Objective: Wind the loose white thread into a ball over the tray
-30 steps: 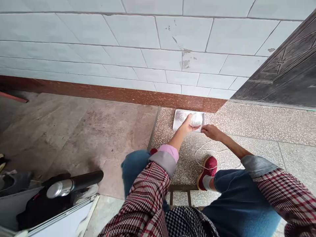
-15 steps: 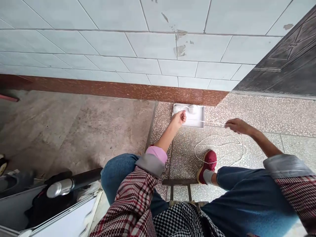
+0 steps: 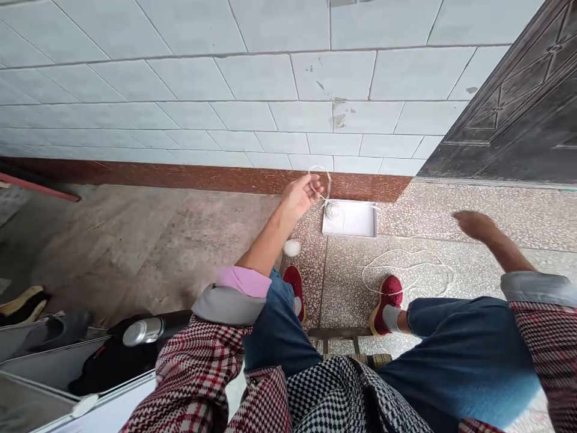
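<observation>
My left hand (image 3: 303, 193) is raised at the left end of a shallow white box (image 3: 372, 221), its fingers curled round white cord. A loop of this cord (image 3: 329, 178) stands up around the fingertips. Inside the box, at the left, sits a coil of white cord (image 3: 332, 209). Off to the right, my right hand (image 3: 475, 224) is closed and slightly blurred, with a thin line of cord reaching toward its fingers. Loose cord (image 3: 408, 266) lies in wide loops on the floor below. A white ball (image 3: 292, 247) shows left of the box, near my left shoe.
Behind the box runs a tiled wall (image 3: 297, 114) with a brown skirting, and a dark door (image 3: 500, 126) stands at the right. My red shoes (image 3: 390, 294) flank the speckled floor. At lower left an open case (image 3: 112, 391) holds a silver-capped cylinder (image 3: 143, 331).
My left hand has moved left and up, and a cord loop now stands out at its fingers. My right hand has moved right. The white ball has left the box for its left side.
</observation>
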Motion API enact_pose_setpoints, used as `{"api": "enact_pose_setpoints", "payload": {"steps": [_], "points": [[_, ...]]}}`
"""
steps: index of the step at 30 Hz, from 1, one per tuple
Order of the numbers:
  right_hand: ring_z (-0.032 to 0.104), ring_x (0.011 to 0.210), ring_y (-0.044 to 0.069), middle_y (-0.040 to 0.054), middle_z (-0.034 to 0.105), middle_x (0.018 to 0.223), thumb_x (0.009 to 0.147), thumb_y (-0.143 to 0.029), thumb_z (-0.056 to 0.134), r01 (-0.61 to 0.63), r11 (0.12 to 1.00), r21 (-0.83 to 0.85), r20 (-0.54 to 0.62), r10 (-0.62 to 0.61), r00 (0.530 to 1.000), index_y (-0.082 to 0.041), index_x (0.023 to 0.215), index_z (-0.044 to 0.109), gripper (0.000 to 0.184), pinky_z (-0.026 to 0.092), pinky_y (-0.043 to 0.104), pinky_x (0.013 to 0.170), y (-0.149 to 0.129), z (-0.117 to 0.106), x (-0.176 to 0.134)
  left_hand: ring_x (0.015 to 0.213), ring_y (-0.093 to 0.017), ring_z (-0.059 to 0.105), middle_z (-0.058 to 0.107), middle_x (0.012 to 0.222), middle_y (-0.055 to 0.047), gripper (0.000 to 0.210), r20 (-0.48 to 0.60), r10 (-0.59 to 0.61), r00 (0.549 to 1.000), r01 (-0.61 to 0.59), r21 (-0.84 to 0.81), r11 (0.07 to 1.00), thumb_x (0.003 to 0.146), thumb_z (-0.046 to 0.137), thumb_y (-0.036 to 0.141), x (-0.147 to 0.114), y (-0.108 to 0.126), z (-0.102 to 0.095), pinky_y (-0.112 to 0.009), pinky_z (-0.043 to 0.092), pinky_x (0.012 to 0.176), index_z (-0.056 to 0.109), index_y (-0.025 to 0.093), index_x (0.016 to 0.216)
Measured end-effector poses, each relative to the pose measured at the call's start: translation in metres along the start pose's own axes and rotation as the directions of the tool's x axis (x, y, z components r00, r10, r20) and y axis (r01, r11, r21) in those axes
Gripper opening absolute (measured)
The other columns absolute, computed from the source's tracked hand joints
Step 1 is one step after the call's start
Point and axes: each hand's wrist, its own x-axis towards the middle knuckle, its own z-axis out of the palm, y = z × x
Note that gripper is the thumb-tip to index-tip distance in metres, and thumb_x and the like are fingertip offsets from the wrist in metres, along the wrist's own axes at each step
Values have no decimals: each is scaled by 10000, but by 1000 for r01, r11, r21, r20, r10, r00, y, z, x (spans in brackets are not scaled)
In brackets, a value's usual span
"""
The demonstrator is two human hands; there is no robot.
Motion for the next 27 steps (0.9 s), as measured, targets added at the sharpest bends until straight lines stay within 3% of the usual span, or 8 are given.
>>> {"api": "enact_pose_setpoints", "payload": {"steps": [5,9,12,15,18,21,24,27], "points": [[720,1350,376,173,732,1542,982,-577,811,-35,994,108,160,17,987,-226,1421,773,564,727,536,971,-79,112,60,879,-207,835,861,956,-125,162,295,-135,946,119,73,990,1100,729,224,-20,-32,41,-314,651,857,807,142,984],[785,939,231,116,833,1094,953,-555,891,-109,933,343,381,-32,924,-218,1284,815,478,684,339,724,-124,170,64,864,-190,827,852,895,-103,261,237,-136,962,140,-1,990,1142,631,200,-17,-23,41,-311,652,899,796,144,948],[609,625,127,14,659,714,914,-550,924,-137,939,317,387,4,922,-194,992,814,382,552,270,576,-125,164,60,876,-177,818,826,859,-84,282,89,-80,993,91,-119,989,1149,578,156,-8,-3,20,-290,642,885,794,137,968],[609,663,129,31,681,783,859,-507,951,-111,961,255,241,48,969,-200,913,776,357,527,267,579,-120,143,58,991,-189,824,800,860,-67,214,-47,-51,998,39,-220,975,1126,592,132,-10,1,16,-294,640,931,803,134,1090],[666,768,155,70,767,972,747,-449,1014,-144,954,264,148,107,983,-219,1069,795,452,566,277,642,-126,140,56,1091,-227,824,799,909,-91,204,-33,-108,994,97,-250,963,1103,595,137,-25,-21,48,-370,639,1022,799,150,1102],[695,784,200,96,763,936,614,-563,1095,-224,933,282,226,163,961,-225,1056,804,627,581,318,640,-132,148,56,1100,-254,821,814,1070,-186,277,153,-142,978,175,-231,957,1110,606,152,-29,-51,88,-445,605,1122,791,172,905],[515,571,153,19,547,648,514,-755,1097,-215,938,271,194,165,967,-236,752,732,678,412,318,480,-126,141,54,967,-235,805,757,910,-175,491,143,-156,977,187,-241,952,1143,498,126,-22,-56,101,-416,609,1059,760,193,733],[270,484,98,-57,312,565,447,-867,1059,-188,958,216,66,177,982,-250,651,706,739,204,317,436,-112,106,44,956,-215,783,732,838,-130,422,-13,-81,997,73,-291,954,1104,585,102,-17,-32,77,-377,620,990,770,180,733]]}}
